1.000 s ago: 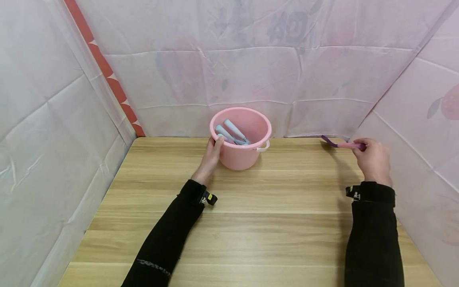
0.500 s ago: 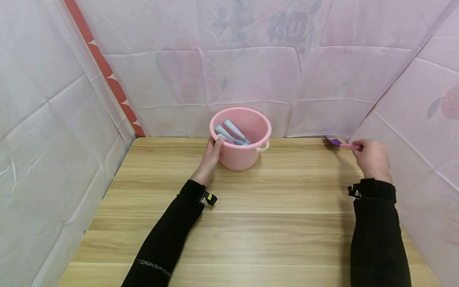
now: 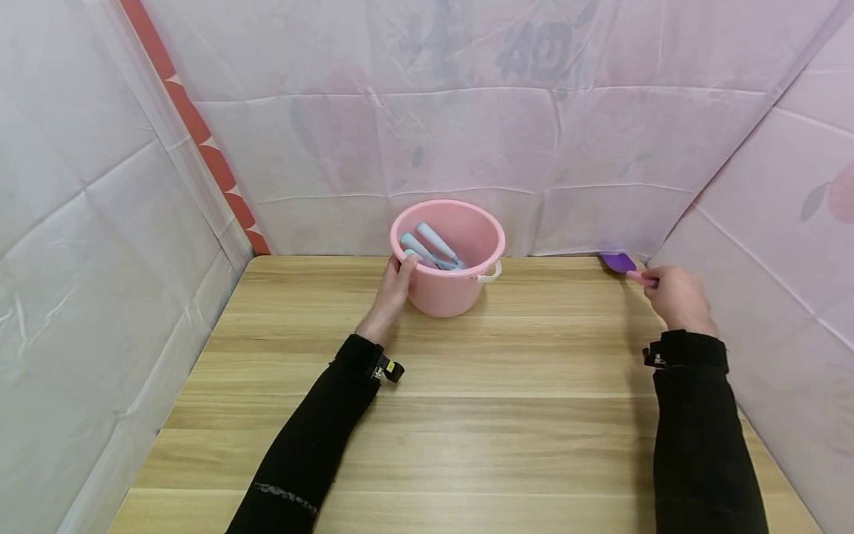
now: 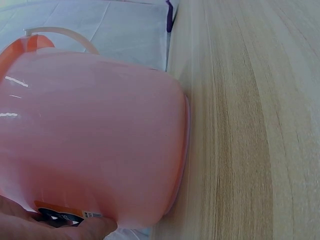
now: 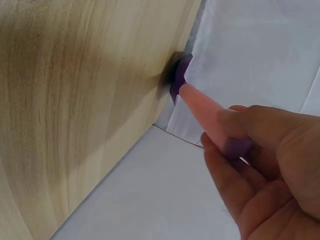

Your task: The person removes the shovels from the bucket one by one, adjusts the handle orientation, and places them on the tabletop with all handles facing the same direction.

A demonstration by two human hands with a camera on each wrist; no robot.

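Hands at the pink bucket and the spatula

The left hand grips the pink bucket (blue-handled tools inside) at the table's far edge; the right hand pinches the purple spatula's pink handle near the back right corner.

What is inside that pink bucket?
Inside the pink bucket, light blue handles lean against the wall, one with a pinkish end. Their lower ends and the bucket's bottom are hidden by the rim.

Sheet-walled tabletop recording booth
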